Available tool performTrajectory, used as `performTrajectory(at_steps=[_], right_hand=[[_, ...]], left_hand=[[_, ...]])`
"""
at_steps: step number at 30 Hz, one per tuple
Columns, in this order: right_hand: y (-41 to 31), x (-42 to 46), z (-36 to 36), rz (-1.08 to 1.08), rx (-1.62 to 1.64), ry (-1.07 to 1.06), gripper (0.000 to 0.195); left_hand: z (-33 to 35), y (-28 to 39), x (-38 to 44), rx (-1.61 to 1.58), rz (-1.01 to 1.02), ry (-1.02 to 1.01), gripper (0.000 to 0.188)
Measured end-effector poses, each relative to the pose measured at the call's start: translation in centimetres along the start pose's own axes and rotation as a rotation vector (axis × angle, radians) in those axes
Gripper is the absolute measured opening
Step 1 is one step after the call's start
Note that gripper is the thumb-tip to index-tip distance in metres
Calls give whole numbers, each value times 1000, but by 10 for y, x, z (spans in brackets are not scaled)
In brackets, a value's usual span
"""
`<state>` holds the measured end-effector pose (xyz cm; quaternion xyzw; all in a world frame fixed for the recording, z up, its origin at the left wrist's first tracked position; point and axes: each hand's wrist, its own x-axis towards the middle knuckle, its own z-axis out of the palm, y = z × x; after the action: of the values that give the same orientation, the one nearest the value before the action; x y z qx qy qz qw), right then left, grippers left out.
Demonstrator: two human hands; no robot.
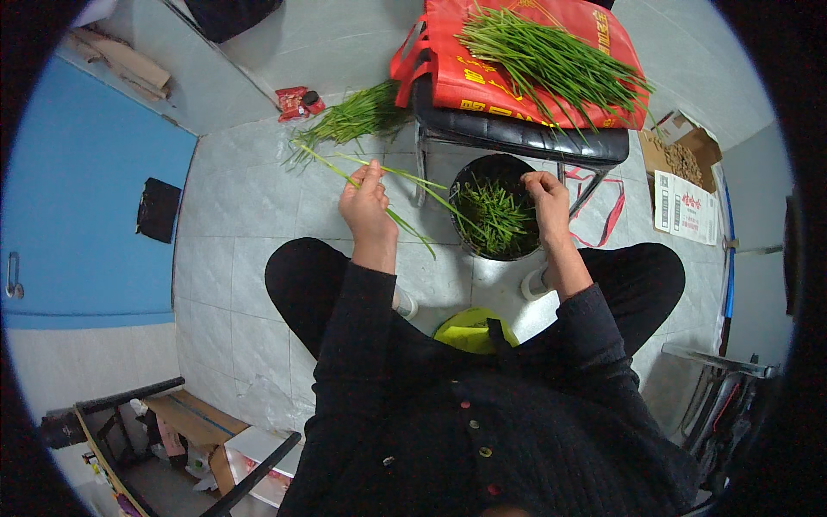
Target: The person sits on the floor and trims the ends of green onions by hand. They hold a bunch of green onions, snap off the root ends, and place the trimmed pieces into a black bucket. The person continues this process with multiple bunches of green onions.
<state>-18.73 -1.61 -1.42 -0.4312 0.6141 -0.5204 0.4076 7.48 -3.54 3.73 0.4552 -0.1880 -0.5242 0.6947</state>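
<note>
My left hand (368, 210) pinches a few long green stalks, apparently garlic chives (417, 182), between thumb and fingers. They stick out on both sides of the hand. Over the right part of a black bucket (457, 236), my right hand (548, 197) has its fingertips drawn together, and I see no stalk in them. Short green scraps (491, 216) lie inside the bucket. On the floor beyond my left hand is a loose pile of chives (358, 116). A neater bundle of chives (555, 61) rests on a red bag (446, 77) with yellow writing.
The red bag covers a black padded chair (523, 139) just behind the bucket. A cardboard box (701, 145) with brown contents stands at right. Red packets (292, 103) and a dark-lidded jar (313, 102) sit by the wall. A yellow-green object (465, 333) is between my legs.
</note>
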Motion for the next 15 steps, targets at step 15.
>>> performTrajectory(at_steps=[15], right_hand=[[6,5,9,-57,-80,-279,40]], left_hand=[[3,-20,-13,86,-182,-158,15]])
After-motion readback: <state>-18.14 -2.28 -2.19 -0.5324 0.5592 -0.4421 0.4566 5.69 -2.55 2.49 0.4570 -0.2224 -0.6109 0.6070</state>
